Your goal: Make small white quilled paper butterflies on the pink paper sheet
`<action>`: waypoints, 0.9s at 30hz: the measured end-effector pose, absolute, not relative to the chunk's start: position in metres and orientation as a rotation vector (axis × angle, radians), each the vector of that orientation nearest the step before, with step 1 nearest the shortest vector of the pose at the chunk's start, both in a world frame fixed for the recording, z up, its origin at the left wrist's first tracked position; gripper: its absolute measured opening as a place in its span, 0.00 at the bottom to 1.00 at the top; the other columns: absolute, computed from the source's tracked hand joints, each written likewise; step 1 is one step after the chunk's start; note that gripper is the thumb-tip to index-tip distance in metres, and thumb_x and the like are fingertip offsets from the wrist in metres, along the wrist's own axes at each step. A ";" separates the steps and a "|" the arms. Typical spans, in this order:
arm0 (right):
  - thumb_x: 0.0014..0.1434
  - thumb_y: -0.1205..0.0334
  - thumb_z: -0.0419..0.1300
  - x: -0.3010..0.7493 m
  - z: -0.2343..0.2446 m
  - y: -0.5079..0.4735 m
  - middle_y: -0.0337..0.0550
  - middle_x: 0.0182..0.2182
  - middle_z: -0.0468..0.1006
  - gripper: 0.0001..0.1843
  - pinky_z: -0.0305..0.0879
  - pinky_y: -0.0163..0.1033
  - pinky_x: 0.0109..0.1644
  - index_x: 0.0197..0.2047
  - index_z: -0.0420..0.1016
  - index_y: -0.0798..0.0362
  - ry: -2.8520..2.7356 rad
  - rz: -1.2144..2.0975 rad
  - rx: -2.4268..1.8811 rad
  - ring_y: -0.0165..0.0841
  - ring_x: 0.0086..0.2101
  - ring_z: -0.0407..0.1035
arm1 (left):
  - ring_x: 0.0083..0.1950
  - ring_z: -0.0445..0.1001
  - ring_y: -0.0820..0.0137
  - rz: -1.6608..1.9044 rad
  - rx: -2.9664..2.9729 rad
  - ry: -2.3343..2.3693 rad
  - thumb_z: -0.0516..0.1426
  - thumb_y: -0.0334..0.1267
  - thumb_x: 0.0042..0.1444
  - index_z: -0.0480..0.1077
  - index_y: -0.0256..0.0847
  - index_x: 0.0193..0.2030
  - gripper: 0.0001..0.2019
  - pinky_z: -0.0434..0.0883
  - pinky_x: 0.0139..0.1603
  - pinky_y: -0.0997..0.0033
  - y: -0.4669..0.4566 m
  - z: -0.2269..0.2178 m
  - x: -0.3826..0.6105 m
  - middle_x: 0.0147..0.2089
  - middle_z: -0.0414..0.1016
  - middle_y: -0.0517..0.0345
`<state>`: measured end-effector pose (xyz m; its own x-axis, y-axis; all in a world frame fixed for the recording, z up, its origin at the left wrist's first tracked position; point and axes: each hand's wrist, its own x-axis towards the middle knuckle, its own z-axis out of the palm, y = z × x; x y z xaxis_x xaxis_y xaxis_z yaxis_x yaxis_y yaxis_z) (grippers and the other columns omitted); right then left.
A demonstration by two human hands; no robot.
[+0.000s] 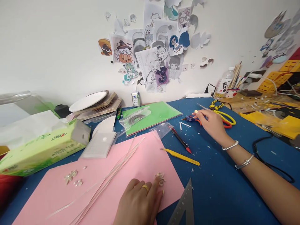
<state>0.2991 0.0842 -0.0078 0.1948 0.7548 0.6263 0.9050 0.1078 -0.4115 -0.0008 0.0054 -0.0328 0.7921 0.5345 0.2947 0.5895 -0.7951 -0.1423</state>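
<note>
My left hand (142, 200), a yellow ring on one finger, lies low on the pink paper (138, 159). Its index fingertip presses on a small cream piece of curled paper strips (160, 179), holding it down, with the other fingers bent. My right hand (209, 123) is closed at the far right of the blue mat (211, 187), over a blue tool (189, 118) with an orange part. What its fingers hold is hidden. Left on the pink paper are another curled piece (70, 177) and small coils (78, 182). Several long thin paper strips (112, 175) cross the sheet.
Yellow tweezers (184, 157), a black-and-red pen (181, 140) and a metal set square (181, 206) lie between my hands. Scissors (226, 117) with yellow handles lie beyond my right wrist. A green sheet (161, 114) is behind; a tissue pack (44, 147) stands left.
</note>
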 end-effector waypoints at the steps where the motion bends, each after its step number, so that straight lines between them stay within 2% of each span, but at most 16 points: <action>1: 0.58 0.59 0.48 0.299 -0.008 0.084 0.40 0.26 0.77 0.15 0.59 0.37 0.33 0.31 0.74 0.53 -1.590 -0.232 -1.670 0.35 0.30 0.68 | 0.21 0.69 0.69 -0.390 -2.753 -0.898 0.45 0.32 0.58 0.65 0.34 0.47 0.13 0.65 0.25 0.68 0.005 -0.032 -0.001 0.21 0.70 0.60; 4: 0.58 0.58 0.48 0.298 -0.008 0.083 0.40 0.25 0.76 0.15 0.59 0.37 0.32 0.30 0.74 0.52 -1.593 -0.221 -1.664 0.35 0.29 0.68 | 0.23 0.69 0.69 -0.491 -2.756 -1.014 0.46 0.34 0.57 0.65 0.36 0.47 0.13 0.66 0.27 0.67 0.006 -0.030 -0.001 0.22 0.70 0.59; 8: 0.58 0.58 0.47 0.297 -0.006 0.083 0.40 0.25 0.76 0.16 0.59 0.37 0.30 0.29 0.74 0.52 -1.590 -0.202 -1.660 0.35 0.28 0.68 | 0.33 0.70 0.63 -0.558 -2.759 -1.227 0.53 0.41 0.52 0.65 0.40 0.49 0.17 0.68 0.32 0.63 0.011 -0.027 -0.002 0.33 0.71 0.51; 13: 0.58 0.58 0.48 0.296 -0.007 0.083 0.40 0.25 0.77 0.15 0.60 0.38 0.33 0.28 0.73 0.52 -1.598 -0.186 -1.655 0.35 0.30 0.69 | 0.41 0.68 0.61 -0.645 -2.902 -1.394 0.57 0.39 0.47 0.69 0.43 0.44 0.15 0.68 0.38 0.59 0.020 -0.028 0.000 0.41 0.68 0.50; 17: 0.58 0.58 0.49 0.295 -0.008 0.083 0.40 0.25 0.77 0.14 0.60 0.38 0.34 0.29 0.74 0.52 -1.623 -0.175 -1.650 0.35 0.31 0.68 | 0.42 0.67 0.62 -0.723 -2.999 -1.484 0.56 0.37 0.48 0.71 0.46 0.41 0.11 0.66 0.41 0.57 0.021 -0.031 0.004 0.40 0.68 0.53; 27: 0.56 0.57 0.50 0.298 -0.005 0.083 0.40 0.25 0.76 0.13 0.61 0.40 0.34 0.29 0.74 0.51 -1.581 -0.133 -1.643 0.36 0.30 0.69 | 0.40 0.68 0.62 -0.795 -3.045 -1.494 0.55 0.36 0.50 0.72 0.45 0.37 0.08 0.67 0.39 0.57 0.022 -0.032 0.006 0.38 0.69 0.52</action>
